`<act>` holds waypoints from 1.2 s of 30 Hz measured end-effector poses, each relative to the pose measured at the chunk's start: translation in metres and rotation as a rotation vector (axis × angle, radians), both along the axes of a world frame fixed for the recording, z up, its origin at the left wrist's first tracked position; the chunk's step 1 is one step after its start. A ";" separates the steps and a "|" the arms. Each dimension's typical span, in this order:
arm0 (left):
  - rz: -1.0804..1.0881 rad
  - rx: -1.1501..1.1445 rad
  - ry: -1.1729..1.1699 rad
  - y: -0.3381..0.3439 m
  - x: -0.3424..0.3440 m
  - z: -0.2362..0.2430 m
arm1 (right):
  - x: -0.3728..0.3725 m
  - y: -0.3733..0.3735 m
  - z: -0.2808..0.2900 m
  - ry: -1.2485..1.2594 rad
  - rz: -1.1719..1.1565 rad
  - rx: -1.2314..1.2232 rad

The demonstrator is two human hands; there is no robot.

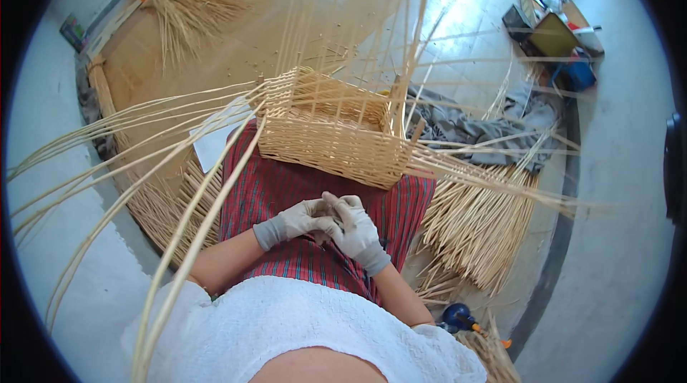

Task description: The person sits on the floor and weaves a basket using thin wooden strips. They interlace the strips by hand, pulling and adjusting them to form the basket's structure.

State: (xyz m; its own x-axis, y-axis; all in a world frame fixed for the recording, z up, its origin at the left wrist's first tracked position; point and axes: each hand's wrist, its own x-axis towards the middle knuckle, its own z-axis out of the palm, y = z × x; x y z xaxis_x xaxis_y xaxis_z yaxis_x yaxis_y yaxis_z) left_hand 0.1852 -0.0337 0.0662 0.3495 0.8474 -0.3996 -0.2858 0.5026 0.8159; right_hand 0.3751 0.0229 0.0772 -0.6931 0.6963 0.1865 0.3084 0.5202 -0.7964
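A half-woven wicker basket rests at the far end of the striped red cloth over my lap, with long rods fanning out from its corners and sides. My left hand and my right hand, both in pale grey-white gloves, meet on the cloth just below the basket. Their fingers are closed and pressed together; something small and dark may be between them, but I cannot make out what it is. Neither hand touches the basket.
Bundles of willow rods lie at right, lower left and upper left. A white sheet lies left of the basket. Rumpled grey fabric, piled boxes and clutter, and a blue-and-orange tool are on the right.
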 end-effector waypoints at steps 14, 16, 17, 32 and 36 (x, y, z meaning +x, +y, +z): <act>0.646 0.418 0.078 0.123 -0.255 0.049 | -0.014 0.130 0.088 -0.014 -0.530 0.623; 0.480 0.366 0.053 0.138 -0.257 0.063 | -0.044 0.139 0.098 -0.068 -0.492 0.664; 0.393 0.343 0.039 0.144 -0.255 0.071 | -0.052 0.141 0.102 -0.097 -0.476 0.688; 0.447 0.407 0.627 0.156 -0.259 0.079 | -0.068 0.192 0.118 -0.366 -0.319 0.595; 0.457 0.323 0.575 0.145 -0.257 0.087 | 0.004 0.225 0.112 -0.341 -0.406 0.510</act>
State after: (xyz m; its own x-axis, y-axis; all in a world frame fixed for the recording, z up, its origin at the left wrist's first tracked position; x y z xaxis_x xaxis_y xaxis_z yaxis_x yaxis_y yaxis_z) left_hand -0.0720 0.1109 0.1531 -0.2462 0.9615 -0.1222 0.1034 0.1514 0.9831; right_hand 0.3796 0.2476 0.1896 -0.4764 0.7947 0.3762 0.7428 0.5927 -0.3115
